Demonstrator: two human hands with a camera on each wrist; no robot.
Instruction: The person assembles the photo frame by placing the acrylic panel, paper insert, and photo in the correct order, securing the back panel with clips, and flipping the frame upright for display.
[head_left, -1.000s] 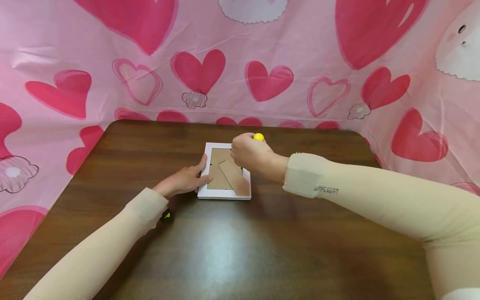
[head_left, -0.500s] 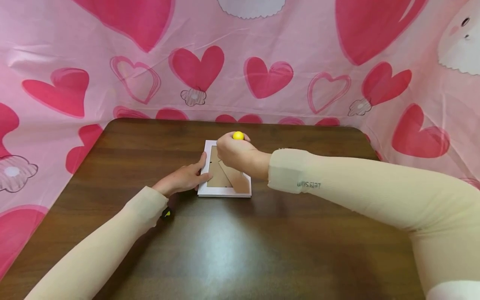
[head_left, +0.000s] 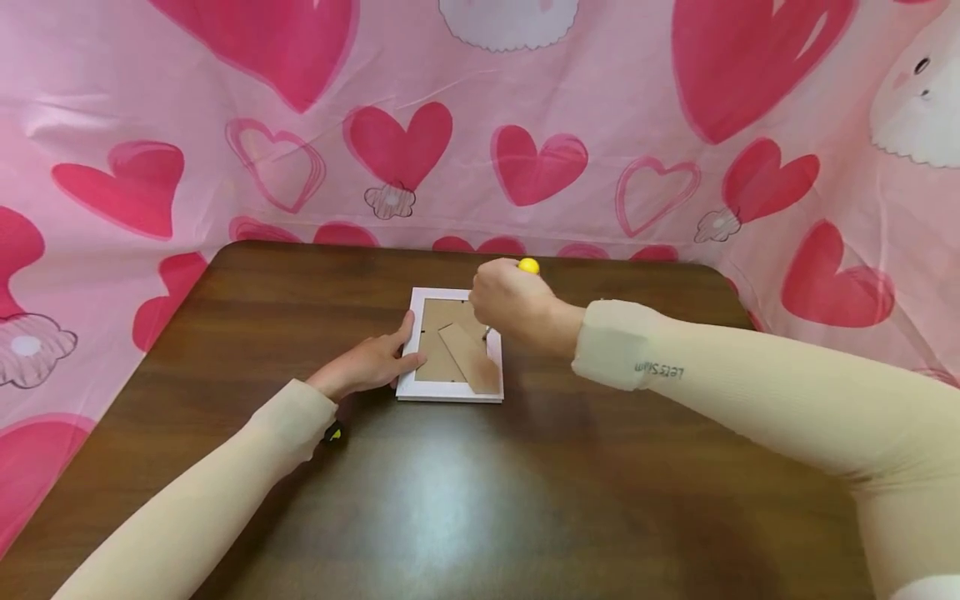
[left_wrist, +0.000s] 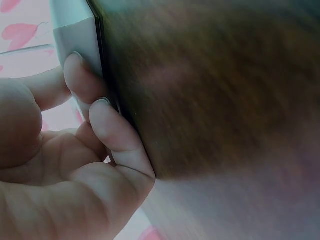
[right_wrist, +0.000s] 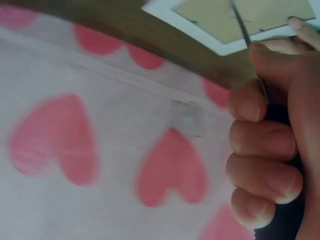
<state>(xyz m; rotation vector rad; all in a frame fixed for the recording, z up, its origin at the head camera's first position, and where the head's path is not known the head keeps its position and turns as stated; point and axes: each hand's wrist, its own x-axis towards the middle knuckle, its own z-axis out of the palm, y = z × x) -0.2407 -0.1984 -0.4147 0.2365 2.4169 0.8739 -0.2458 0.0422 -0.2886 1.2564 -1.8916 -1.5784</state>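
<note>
A white picture frame lies face down on the dark wooden table, its tan backing board and slanted easel stand showing. Small dark tabs sit around the board's edge. My left hand grips the frame's left side, thumb over the top and curled fingers against the edge in the left wrist view. My right hand is wrapped around a screwdriver with a black handle, yellow end and thin metal shaft. In the head view, the shaft's end shows at the frame's right side, near the stand.
Pink cloth printed with hearts hangs behind and on both sides of the table. A small black-and-yellow thing shows beside my left sleeve, partly hidden by it.
My right hand with the screwdriver moved left over the frame, then came back right, now uncovering more of the board and stand. My left hand and the frame stay in place.
</note>
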